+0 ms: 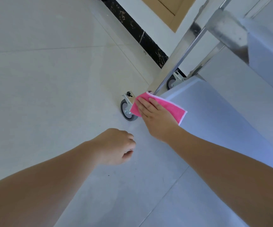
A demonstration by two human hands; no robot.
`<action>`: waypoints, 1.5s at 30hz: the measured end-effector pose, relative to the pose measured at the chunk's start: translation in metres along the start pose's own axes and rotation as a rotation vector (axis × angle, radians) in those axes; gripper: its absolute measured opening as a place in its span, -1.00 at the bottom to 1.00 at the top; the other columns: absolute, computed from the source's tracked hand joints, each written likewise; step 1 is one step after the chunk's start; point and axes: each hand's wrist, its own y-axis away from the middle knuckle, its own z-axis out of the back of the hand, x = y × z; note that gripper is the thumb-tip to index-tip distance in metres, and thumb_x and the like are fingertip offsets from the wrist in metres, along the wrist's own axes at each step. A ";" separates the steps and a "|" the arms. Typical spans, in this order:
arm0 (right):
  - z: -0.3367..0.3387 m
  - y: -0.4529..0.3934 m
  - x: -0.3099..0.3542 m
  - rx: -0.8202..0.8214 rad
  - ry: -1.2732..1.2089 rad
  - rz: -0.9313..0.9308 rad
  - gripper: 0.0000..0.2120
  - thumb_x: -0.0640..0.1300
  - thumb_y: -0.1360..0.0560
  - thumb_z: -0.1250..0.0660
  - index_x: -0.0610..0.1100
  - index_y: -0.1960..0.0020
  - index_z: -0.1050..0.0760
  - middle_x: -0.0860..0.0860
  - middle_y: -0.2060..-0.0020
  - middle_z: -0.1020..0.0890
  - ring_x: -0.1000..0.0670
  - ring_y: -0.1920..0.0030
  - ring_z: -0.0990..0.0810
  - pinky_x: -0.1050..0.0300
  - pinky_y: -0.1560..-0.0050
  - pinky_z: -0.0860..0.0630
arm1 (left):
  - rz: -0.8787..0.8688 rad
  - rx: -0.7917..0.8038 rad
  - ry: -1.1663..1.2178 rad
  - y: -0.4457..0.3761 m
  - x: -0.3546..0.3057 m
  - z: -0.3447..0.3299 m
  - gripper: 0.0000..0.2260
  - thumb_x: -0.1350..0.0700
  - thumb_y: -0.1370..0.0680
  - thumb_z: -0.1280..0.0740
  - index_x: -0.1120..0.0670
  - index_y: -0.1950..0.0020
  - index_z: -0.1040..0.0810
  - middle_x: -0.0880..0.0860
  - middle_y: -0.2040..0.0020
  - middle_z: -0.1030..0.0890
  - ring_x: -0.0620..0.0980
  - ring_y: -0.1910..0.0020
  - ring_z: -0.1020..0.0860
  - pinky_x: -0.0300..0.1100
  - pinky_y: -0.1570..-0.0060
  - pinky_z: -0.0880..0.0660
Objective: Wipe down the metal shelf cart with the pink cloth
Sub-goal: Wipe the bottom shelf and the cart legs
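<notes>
**Wiping the lowest shelf corner of the cart**

Head view, looking down past the metal shelf cart (214,102) to the tiled floor (50,79). Right hand (155,115) laid flat, fingers straight, pressing the folded pink cloth (173,108) onto the near corner of the bottom shelf, just beside the corner post (178,51); cloth overhanging the shelf edge above the front caster (126,110). Left hand (116,145) held over the floor, apart from the cart, fingers loosely curled, holding nothing. Rear caster (173,81) visible behind the post, near the black skirting (142,38).

Judged best practice: keep the palm flat and pressure even, draw the cloth in overlapping strokes away from the post, work into the post's base, refold to a clean face when soiled. Likely risk: cart rolling under the push; brace with the free hand.
</notes>
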 end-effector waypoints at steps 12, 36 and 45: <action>-0.016 0.120 0.017 0.151 -0.193 -0.038 -0.42 -0.11 -0.50 0.02 -0.18 -0.50 0.02 -0.07 -0.53 0.10 -0.14 -0.49 0.22 -0.10 -0.40 0.38 | -0.200 -0.017 0.087 -0.013 -0.046 -0.031 -0.75 -0.01 -0.49 -0.18 0.06 0.29 -0.55 -0.02 0.32 -0.54 0.02 0.28 -0.52 -0.11 0.30 -0.46; -0.055 0.304 0.055 0.127 -0.339 -0.190 -0.36 -0.12 -0.53 -0.04 -0.08 -0.50 0.20 0.02 -0.43 0.32 -0.14 -0.40 0.42 -0.08 -0.40 0.34 | -0.448 0.005 -0.037 0.000 -0.172 0.013 -0.79 0.09 -0.45 -0.26 0.07 0.39 -0.45 -0.02 0.44 -0.40 -0.04 0.44 -0.33 -0.19 0.46 -0.31; -0.065 0.389 0.066 0.070 -0.356 -0.230 -0.29 -0.20 -0.33 -0.39 -0.13 -0.43 -0.22 0.01 -0.44 -0.29 -0.17 -0.45 -0.20 -0.17 -0.39 -0.21 | -0.573 0.050 -0.017 -0.017 -0.229 0.014 -0.77 0.07 -0.48 -0.25 0.09 0.37 -0.46 -0.02 0.42 -0.41 -0.02 0.42 -0.35 -0.14 0.42 -0.39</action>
